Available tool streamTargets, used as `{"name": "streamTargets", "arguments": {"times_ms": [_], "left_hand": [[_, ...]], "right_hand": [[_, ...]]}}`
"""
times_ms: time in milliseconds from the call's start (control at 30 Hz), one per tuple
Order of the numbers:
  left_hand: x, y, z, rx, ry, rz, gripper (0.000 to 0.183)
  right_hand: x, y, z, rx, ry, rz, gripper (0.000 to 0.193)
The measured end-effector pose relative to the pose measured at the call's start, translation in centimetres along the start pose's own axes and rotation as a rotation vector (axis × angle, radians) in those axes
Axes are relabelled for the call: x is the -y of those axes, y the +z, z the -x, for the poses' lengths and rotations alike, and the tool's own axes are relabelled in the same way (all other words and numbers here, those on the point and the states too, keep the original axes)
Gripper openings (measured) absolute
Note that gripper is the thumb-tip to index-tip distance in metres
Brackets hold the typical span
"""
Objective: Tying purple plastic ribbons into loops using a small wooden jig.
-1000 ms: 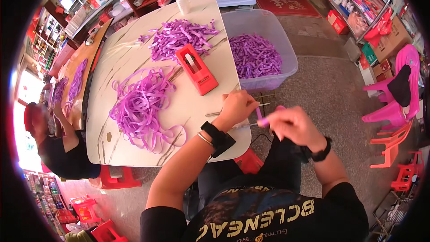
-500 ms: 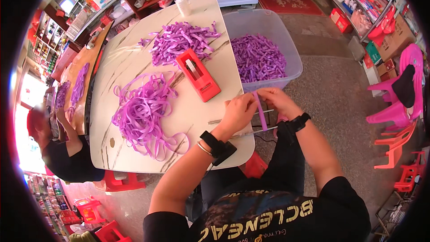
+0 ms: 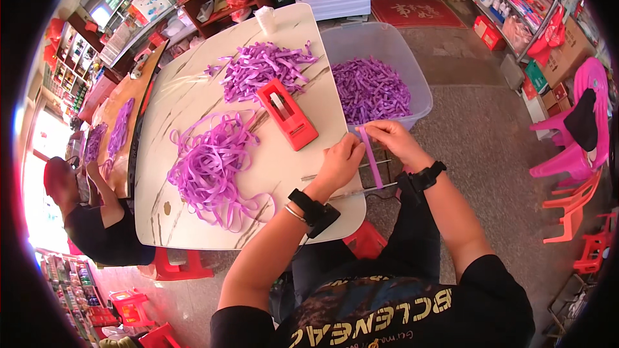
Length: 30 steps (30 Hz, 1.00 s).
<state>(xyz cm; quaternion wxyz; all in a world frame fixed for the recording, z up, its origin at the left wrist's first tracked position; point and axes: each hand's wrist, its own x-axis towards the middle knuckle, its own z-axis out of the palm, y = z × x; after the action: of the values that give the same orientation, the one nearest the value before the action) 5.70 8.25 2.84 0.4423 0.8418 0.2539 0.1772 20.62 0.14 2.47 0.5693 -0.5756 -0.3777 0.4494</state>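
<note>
A purple ribbon strip (image 3: 372,162) runs between my hands and down to a thin metal rod (image 3: 369,189) that sticks out past the table's right edge. My right hand (image 3: 394,142) pinches the strip's upper end between thumb and fingers. Just left of the strip, my left hand (image 3: 340,158) is closed with its fingertips close against it; what those fingers hold is hidden. A loose tangle of purple ribbon (image 3: 213,164) lies on the table left of my left hand. Beyond it is a red tape dispenser (image 3: 288,115), beside a pile of short folded purple ribbon pieces (image 3: 265,71).
A translucent plastic bin (image 3: 420,84) full of purple ribbon pieces (image 3: 371,90) stands against the marble-patterned table (image 3: 193,93). Stacked white cups (image 3: 265,20) are at the far edge. Another person (image 3: 106,225) sits left at a wooden table. Pink chairs (image 3: 570,142) stand at right.
My right hand has shifted slightly left and away from me with the strip's upper end. My left fingers have drawn back a little to the left. The view has tilted slightly.
</note>
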Motion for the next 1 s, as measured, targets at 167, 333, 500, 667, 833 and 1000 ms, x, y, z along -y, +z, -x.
{"name": "streamTargets", "arguments": {"times_ms": [167, 333, 500, 667, 833, 1000], "left_hand": [[-0.2, 0.0, 0.0, 0.004, 0.007, 0.03, 0.016], [-0.3, 0.1, 0.0, 0.037, 0.026, 0.03, 0.013], [0.5, 0.3, 0.3, 0.061, 0.01, -0.057, 0.014], [-0.4, 0.2, -0.1, 0.18, 0.036, -0.213, 0.017], [-0.4, 0.0, -0.2, 0.166, 0.071, -0.312, 0.02], [-1.1, -0.1, -0.2, 0.192, 0.044, -0.332, 0.021]], "right_hand": [[-2.3, -0.2, -0.2, -0.012, 0.062, -0.055, 0.021], [-5.8, -0.5, -0.2, -0.049, 0.109, -0.173, 0.021], [-6.0, 1.0, 2.8, -0.146, 0.13, 0.008, 0.02], [-9.1, 2.7, 8.6, -0.196, 0.051, 0.025, 0.018], [-8.4, 5.1, 10.3, -0.314, 0.074, -0.384, 0.014], [-7.9, 5.3, 10.4, -0.32, 0.113, -0.521, 0.011]]}}
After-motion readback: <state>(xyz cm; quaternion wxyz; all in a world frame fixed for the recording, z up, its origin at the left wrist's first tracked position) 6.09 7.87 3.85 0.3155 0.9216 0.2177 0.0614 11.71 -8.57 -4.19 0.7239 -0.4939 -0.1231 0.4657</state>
